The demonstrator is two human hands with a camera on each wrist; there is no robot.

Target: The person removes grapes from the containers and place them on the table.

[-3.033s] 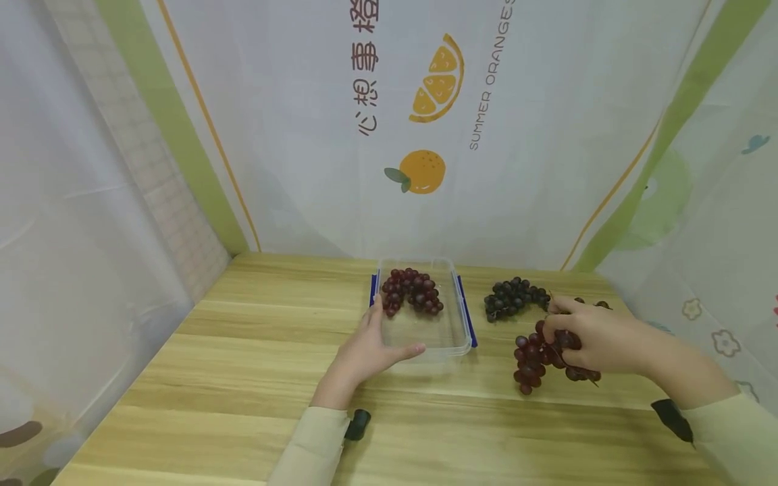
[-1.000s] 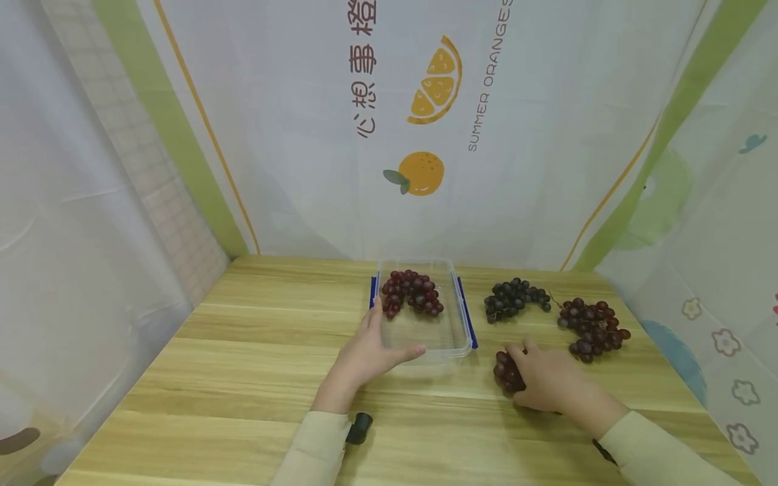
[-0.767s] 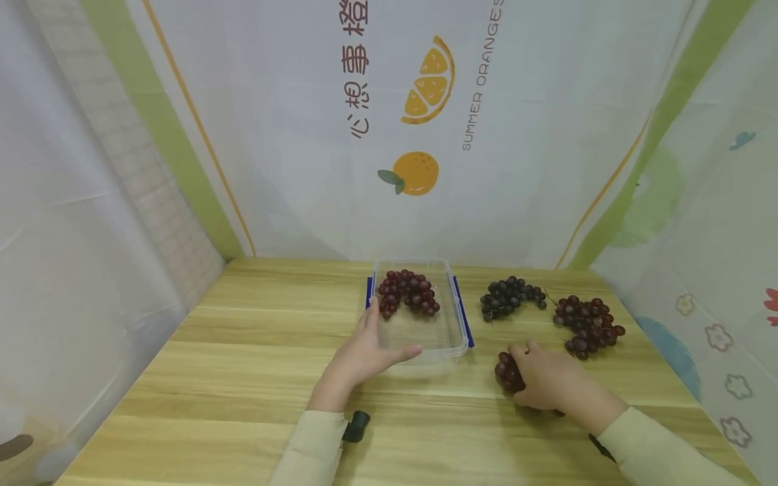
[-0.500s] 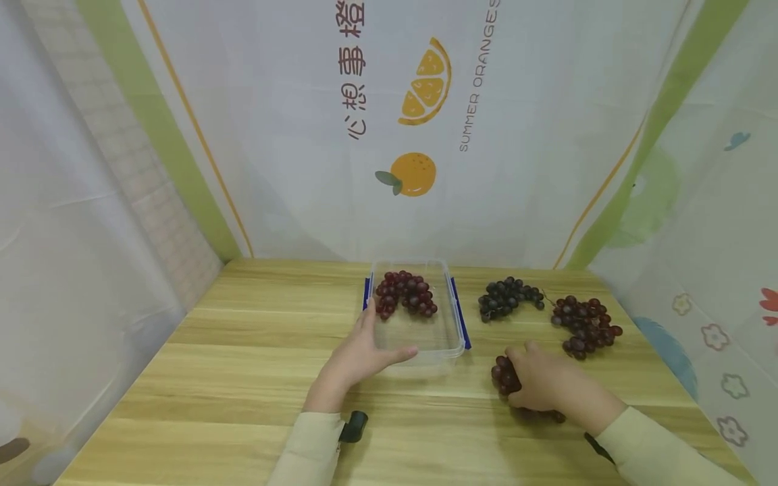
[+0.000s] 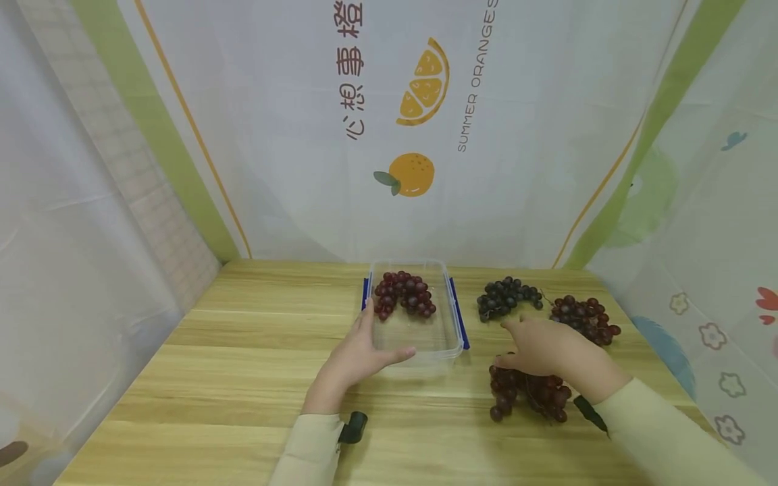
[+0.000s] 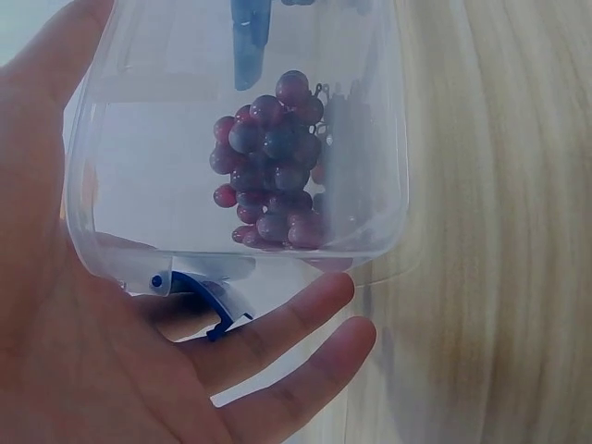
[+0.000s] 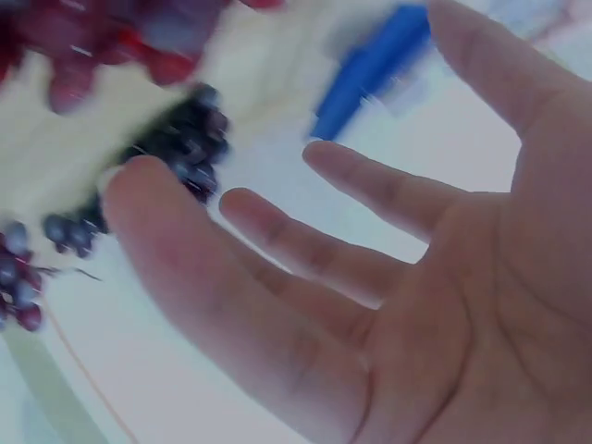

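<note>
A clear plastic box point(image 5: 419, 341) with blue side clips stands at the table's back middle, and a bunch of red grapes point(image 5: 404, 295) lies inside. Around the box's near left corner rests my left hand point(image 5: 355, 358), its thumb along the front and its fingers at the left side. In the left wrist view its fingers look fairly straight beside a blue clip point(image 6: 199, 296). My right hand point(image 5: 550, 347) hovers over a second bunch of red grapes point(image 5: 529, 391) on the table. The right wrist view shows its fingers point(image 7: 314, 245) spread, with nothing between them.
Black grapes point(image 5: 507, 297) lie right of the box. Another bunch of red grapes point(image 5: 585, 318) sits farther right, partly behind my right hand. The wooden table point(image 5: 243, 405) meets a printed white curtain point(image 5: 304, 202) at the back.
My right hand set one red bunch down at the back right, then took hold of the nearer bunch. It has since let go and lifted away. The left hand stays at the box.
</note>
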